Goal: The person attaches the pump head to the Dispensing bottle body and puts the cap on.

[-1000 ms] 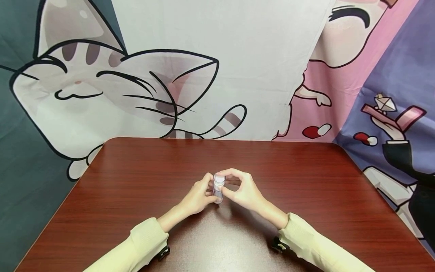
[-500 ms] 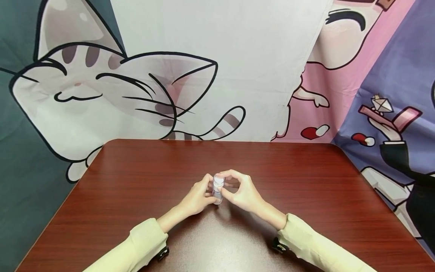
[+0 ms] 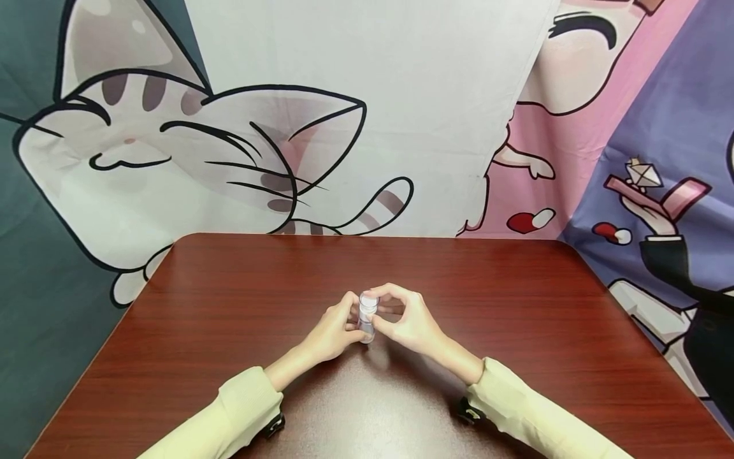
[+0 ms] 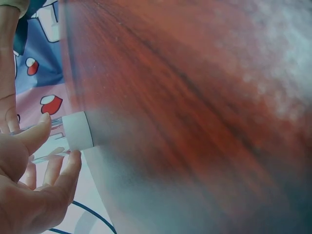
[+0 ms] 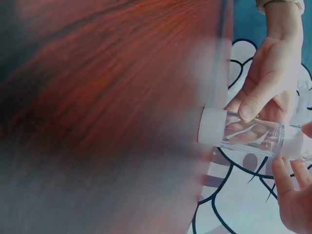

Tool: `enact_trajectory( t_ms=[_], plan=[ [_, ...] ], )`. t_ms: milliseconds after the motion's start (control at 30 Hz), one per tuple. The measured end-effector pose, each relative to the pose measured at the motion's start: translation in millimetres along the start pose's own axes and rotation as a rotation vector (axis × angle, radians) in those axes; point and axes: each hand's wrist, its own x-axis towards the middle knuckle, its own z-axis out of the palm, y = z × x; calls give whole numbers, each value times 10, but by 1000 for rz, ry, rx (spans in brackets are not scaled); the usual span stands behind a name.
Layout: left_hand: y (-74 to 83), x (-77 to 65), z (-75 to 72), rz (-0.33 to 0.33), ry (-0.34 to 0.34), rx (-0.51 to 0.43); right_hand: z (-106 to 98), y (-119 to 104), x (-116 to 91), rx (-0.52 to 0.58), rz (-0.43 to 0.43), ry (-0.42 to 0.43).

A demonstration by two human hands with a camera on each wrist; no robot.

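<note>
Upright at the middle of the table, a small clear bottle (image 3: 367,312) is held between both hands. Its white base (image 5: 212,126) and a white collar (image 5: 292,142) under the clear top show in the right wrist view. My left hand (image 3: 328,333) grips the lower body, thumb on the near side and fingers round the far side. With thumb and fingers my right hand (image 3: 417,325) pinches the upper end. In the left wrist view, the white base (image 4: 78,131) sticks out past the left fingertips, close to the tabletop.
A brown wood-grain table (image 3: 258,274) with rounded far corners spreads under both arms. Behind it hangs a cloth backdrop (image 3: 447,115) printed with a cartoon cat and figures. A dark wrist device (image 3: 275,426) shows under the left sleeve, another dark device (image 3: 470,411) under the right.
Both hands keep the same hold on the bottle. The whole head view shifts slightly; otherwise little differs.
</note>
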Motion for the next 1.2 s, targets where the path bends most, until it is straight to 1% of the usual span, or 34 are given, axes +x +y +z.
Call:
enact_trajectory(
  t_ms=[133,200,367,467,667,800,933,1067,1200],
  plan=[
    [7,-3,-2,8,-2,7,-20,-186,-1,-12,6,-18],
    [7,-4,-3,17,-3,10,-24,-213,4,-17,9,-26],
    [0,-12,-10,24,-4,24,-15,-25,24,-44,9,-33],
    [3,-13,-9,18,-7,15,-26,19,33,-44,6,-40],
    [7,-4,-4,23,-6,8,-66,25,60,-8,7,-69],
    [4,-1,-2,22,-6,6,-78,16,64,-2,18,-80],
    [-3,-11,3,23,2,24,-69,17,43,-3,23,-84],
    [0,-19,5,40,17,51,-64,21,19,-21,-4,-82],
    [17,-21,6,39,22,67,-67,23,5,-61,-41,-75]
  ],
)
